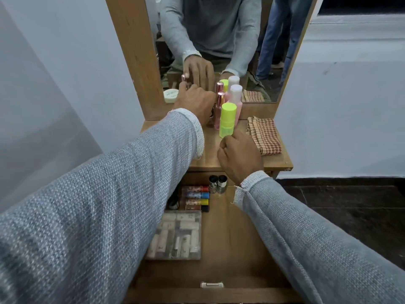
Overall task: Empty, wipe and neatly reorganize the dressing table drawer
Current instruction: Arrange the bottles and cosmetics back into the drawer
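Observation:
The dressing table drawer (236, 238) stands pulled out below the tabletop (210, 154). It holds a clear plastic box of tubes (175, 235), lip balms with coloured caps (195, 195) and two small black-capped bottles (217, 183). My right hand (238, 156) grips the base of a yellow-green bottle (228, 119), which stands upright on the tabletop. My left hand (195, 102) reaches to the back by the mirror, and its fingers pinch a small pink-capped bottle (183, 78). A rose-gold spray bottle (219, 108) and a pink bottle with a white cap (236, 99) stand behind the yellow-green one.
A folded checked cloth (264, 134) lies on the right of the tabletop. The mirror (219, 40) reflects my arms, the bottles and a white round jar (171, 95). A latch (211, 284) sits on the drawer's front edge. Walls flank the table, with dark floor at right.

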`<action>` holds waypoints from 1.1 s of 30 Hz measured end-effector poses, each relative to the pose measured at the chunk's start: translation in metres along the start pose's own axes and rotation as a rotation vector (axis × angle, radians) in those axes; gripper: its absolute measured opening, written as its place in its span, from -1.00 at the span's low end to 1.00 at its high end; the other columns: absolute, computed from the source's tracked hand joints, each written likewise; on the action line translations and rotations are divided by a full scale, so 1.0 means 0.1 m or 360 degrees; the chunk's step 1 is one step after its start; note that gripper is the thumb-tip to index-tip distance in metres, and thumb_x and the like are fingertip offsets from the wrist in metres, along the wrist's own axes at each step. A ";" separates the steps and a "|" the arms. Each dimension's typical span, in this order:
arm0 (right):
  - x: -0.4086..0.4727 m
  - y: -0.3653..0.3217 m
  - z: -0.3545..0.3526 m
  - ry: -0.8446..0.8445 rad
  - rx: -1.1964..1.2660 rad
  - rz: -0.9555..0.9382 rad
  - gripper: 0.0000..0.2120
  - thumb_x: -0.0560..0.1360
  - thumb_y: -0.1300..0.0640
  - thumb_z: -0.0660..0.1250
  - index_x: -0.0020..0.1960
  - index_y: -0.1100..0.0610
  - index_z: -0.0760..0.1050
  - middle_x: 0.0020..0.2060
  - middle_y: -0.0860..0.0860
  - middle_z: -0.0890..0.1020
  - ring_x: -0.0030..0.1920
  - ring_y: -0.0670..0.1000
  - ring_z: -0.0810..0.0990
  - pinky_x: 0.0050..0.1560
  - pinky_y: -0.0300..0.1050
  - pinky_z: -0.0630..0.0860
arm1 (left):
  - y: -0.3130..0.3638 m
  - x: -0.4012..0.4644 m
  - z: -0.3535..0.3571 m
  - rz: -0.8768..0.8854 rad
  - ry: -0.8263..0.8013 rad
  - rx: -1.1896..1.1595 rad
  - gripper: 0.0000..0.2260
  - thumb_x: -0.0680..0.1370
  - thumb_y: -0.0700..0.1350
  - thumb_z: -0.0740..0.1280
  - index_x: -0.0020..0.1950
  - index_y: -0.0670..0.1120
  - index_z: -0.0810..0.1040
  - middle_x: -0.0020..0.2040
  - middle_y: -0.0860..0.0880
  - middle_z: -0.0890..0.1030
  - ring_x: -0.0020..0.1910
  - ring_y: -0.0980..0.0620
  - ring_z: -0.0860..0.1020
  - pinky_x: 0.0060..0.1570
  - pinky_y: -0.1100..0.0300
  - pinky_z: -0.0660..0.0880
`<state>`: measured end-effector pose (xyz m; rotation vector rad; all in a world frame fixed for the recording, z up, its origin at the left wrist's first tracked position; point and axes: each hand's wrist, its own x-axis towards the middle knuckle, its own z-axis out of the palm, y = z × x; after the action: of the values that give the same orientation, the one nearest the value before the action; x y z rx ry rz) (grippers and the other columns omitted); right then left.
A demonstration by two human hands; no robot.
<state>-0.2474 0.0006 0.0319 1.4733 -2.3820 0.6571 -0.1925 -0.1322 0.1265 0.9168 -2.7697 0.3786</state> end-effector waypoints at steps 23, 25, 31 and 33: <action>-0.06 -0.02 -0.02 0.0039 0.0046 0.0034 -0.81 0.55 0.06 0.24 -0.08 0.15 0.57 -0.15 0.03 0.51 -0.12 0.03 0.44 -0.18 -0.17 0.33 | -0.03 0.10 -0.01 -0.0264 0.0023 -0.0275 -0.92 0.49 -0.16 0.37 -0.06 0.00 0.55 -0.09 -0.02 0.62 0.08 -0.12 0.54 0.43 -0.23 0.05; -0.07 -0.02 -0.02 0.0030 0.0041 0.0026 -0.81 0.54 0.06 0.24 -0.09 0.14 0.56 -0.15 0.03 0.52 -0.12 0.03 0.45 -0.17 -0.14 0.39 | -0.08 0.07 -0.08 -0.0289 0.0055 -0.0366 -0.92 0.48 -0.14 0.38 -0.08 0.03 0.53 -0.11 0.00 0.61 0.05 -0.11 0.54 0.40 -0.17 0.15; -0.14 -0.03 -0.10 -0.0047 0.0098 0.0020 -0.82 0.52 0.07 0.21 -0.07 0.13 0.54 -0.12 0.01 0.54 -0.13 0.03 0.49 -0.13 -0.06 0.49 | -0.21 -0.27 -0.37 -0.0242 0.0214 -0.0725 -0.85 0.49 -0.11 0.42 -0.03 0.03 0.48 -0.05 0.03 0.60 -0.09 -0.02 0.56 -0.06 0.07 0.51; -0.18 -0.03 -0.13 -0.0120 0.0148 0.0019 -0.82 0.52 0.08 0.20 -0.05 0.14 0.53 -0.10 0.03 0.56 -0.12 0.03 0.49 -0.11 -0.07 0.48 | -0.23 -0.48 -0.45 -0.0185 0.0245 -0.0909 -0.83 0.48 -0.15 0.44 -0.02 0.01 0.49 -0.05 0.04 0.60 -0.09 0.02 0.56 -0.16 0.20 0.46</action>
<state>-0.2368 0.0203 0.0355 1.5486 -2.4489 0.7368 -0.1354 -0.1097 0.1601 0.8445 -2.4510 -0.3339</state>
